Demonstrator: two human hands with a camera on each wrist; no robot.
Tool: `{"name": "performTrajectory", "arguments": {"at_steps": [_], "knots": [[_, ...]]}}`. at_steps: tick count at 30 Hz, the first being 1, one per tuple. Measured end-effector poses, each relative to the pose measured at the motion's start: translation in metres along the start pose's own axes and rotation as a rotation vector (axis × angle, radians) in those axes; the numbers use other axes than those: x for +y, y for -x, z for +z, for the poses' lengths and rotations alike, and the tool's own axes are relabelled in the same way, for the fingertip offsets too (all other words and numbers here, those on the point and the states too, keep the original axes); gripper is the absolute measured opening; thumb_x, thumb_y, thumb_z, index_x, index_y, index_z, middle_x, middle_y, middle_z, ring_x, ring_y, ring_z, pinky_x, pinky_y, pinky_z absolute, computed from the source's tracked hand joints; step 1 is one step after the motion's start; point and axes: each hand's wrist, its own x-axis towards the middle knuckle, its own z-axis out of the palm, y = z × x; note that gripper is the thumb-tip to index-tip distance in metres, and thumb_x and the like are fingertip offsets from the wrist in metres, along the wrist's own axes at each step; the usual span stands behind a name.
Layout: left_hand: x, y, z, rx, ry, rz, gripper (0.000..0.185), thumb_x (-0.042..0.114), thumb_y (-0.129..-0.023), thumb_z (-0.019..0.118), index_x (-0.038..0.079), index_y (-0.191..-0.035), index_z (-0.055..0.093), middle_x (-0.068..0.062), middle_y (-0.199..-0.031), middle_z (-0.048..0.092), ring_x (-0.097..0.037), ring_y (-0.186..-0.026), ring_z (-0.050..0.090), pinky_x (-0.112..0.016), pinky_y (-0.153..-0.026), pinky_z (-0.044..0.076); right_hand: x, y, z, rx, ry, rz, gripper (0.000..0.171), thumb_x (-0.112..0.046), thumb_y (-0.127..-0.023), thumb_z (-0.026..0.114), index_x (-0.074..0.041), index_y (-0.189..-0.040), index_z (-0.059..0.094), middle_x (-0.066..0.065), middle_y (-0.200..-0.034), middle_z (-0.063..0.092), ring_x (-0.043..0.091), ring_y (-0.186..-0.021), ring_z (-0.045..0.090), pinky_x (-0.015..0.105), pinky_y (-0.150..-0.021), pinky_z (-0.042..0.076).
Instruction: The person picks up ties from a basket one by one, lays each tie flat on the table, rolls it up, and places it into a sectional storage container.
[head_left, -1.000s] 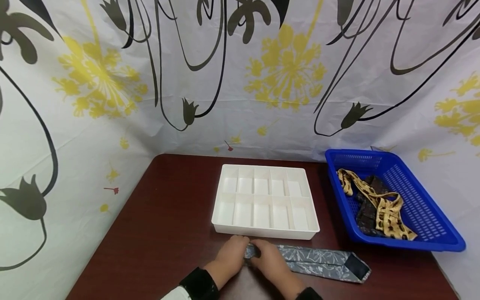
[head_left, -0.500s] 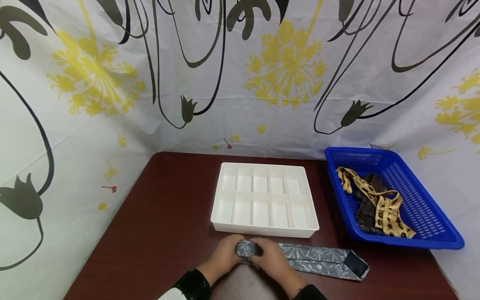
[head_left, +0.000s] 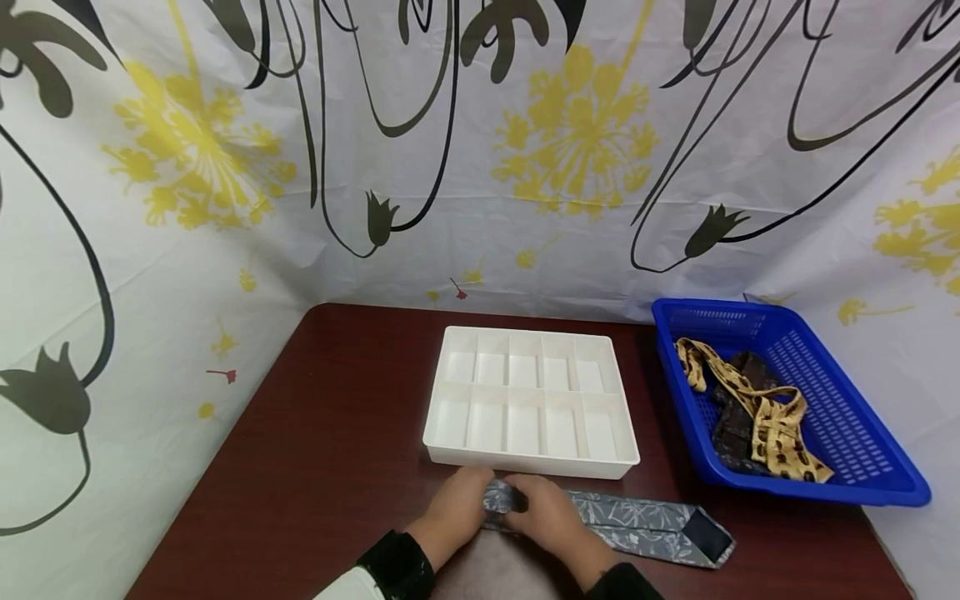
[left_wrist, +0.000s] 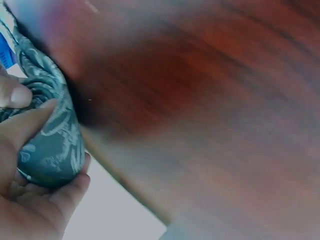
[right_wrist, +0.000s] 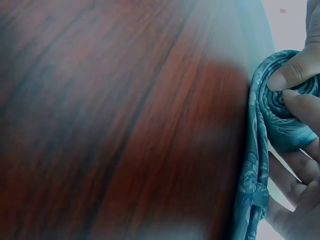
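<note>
A grey necktie with a pale leaf pattern lies partly rolled up; its flat wide end [head_left: 648, 521] stretches to the right over the table, a dark patch near the tip. My left hand [head_left: 456, 506] grips the rolled coil [left_wrist: 55, 152] from the left, thumb at the coil's edge and fingers curled beneath. From the other side my right hand [head_left: 551, 517] holds the same coil [right_wrist: 287, 132]. In the right wrist view both thumbs press at the spiral's centre, and the unrolled strip [right_wrist: 250, 185] runs off beside it.
Just beyond the hands stands a white tray [head_left: 525, 465] divided into several compartments. At right a blue plastic basket [head_left: 862, 417] holds a yellow spotted cloth strip [head_left: 780, 433] and a dark one [head_left: 731, 429]. A patterned curtain [head_left: 465, 167] backs the dark red table [head_left: 330, 417].
Both hands stay on the coil, shifting slightly as they turn it. The tie's flat tip has come a little to the left. Tray and basket stay where they were.
</note>
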Motion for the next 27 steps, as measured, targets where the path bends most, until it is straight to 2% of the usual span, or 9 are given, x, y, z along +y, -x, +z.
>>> {"name": "performTrajectory", "arguments": {"at_steps": [7,12,15,18,20,22,24,27], "knots": [[0.02,0.0,-0.002,-0.047,-0.223,-0.061,0.015,-0.003,-0.083,0.066,0.007,-0.094,0.065,-0.008,-0.092,0.062,-0.022,-0.09,0.062,-0.034,-0.067,0.054,-0.002,0.002,0.0,-0.019,0.005,0.007,0.052,-0.016,-0.071,0.079,-0.001,-0.119,0.065,0.013,-0.116,0.066,0.032,-0.109,0.061,0.049,-0.092,0.047],[0.022,-0.001,-0.002,-0.062,-0.245,-0.047,0.019,-0.001,-0.079,0.071,0.006,-0.095,0.064,-0.008,-0.091,0.062,-0.021,-0.089,0.062,-0.033,-0.067,0.054,-0.005,0.005,0.0,-0.004,-0.026,0.016,0.054,-0.014,-0.07,0.079,0.0,-0.12,0.063,0.015,-0.118,0.065,0.034,-0.111,0.06,0.051,-0.093,0.047],[0.013,-0.003,-0.001,-0.055,-0.128,0.007,0.016,0.005,-0.078,0.072,0.012,-0.088,0.063,-0.001,-0.086,0.062,-0.016,-0.085,0.061,-0.03,-0.07,0.052,-0.004,0.005,0.001,0.02,-0.042,0.011,0.051,-0.012,-0.069,0.079,-0.002,-0.117,0.065,0.013,-0.115,0.067,0.031,-0.107,0.062,0.048,-0.091,0.048],[-0.002,-0.003,0.002,-0.035,0.097,0.068,0.02,0.01,-0.074,0.076,0.016,-0.086,0.061,0.006,-0.084,0.061,-0.009,-0.083,0.057,-0.026,-0.075,0.049,-0.001,0.004,0.002,0.033,-0.059,-0.007,0.047,-0.013,-0.07,0.08,-0.006,-0.114,0.067,0.008,-0.111,0.069,0.027,-0.103,0.064,0.045,-0.09,0.049],[-0.012,-0.001,0.005,-0.018,0.259,0.092,0.027,0.011,-0.071,0.08,0.015,-0.09,0.062,0.008,-0.087,0.061,-0.007,-0.084,0.055,-0.026,-0.078,0.047,0.001,0.002,0.002,0.033,-0.064,-0.018,0.044,-0.016,-0.07,0.08,-0.009,-0.112,0.069,0.005,-0.109,0.07,0.023,-0.101,0.064,0.043,-0.089,0.05],[-0.02,0.002,0.009,0.007,0.358,0.097,0.032,0.01,-0.068,0.082,0.012,-0.093,0.062,0.007,-0.09,0.061,-0.006,-0.085,0.055,-0.026,-0.079,0.047,0.001,0.002,0.002,0.031,-0.057,-0.032,0.042,-0.018,-0.07,0.081,-0.01,-0.11,0.069,0.004,-0.107,0.07,0.021,-0.099,0.064,0.041,-0.087,0.05],[-0.024,0.004,0.012,0.034,0.388,0.091,0.034,0.01,-0.067,0.083,0.011,-0.094,0.062,0.007,-0.09,0.062,-0.006,-0.084,0.055,-0.026,-0.078,0.047,0.0,0.002,0.001,0.024,-0.039,-0.039,0.041,-0.02,-0.07,0.082,-0.012,-0.109,0.07,0.002,-0.105,0.07,0.018,-0.096,0.064,0.039,-0.084,0.051],[-0.025,0.005,0.014,0.051,0.332,0.081,0.027,0.01,-0.068,0.08,0.012,-0.089,0.062,0.008,-0.085,0.061,-0.005,-0.08,0.054,-0.026,-0.074,0.047,-0.001,0.002,-0.001,0.017,-0.01,-0.053,0.04,-0.02,-0.07,0.081,-0.013,-0.108,0.07,0.0,-0.104,0.07,0.016,-0.094,0.063,0.038,-0.082,0.051]]}}
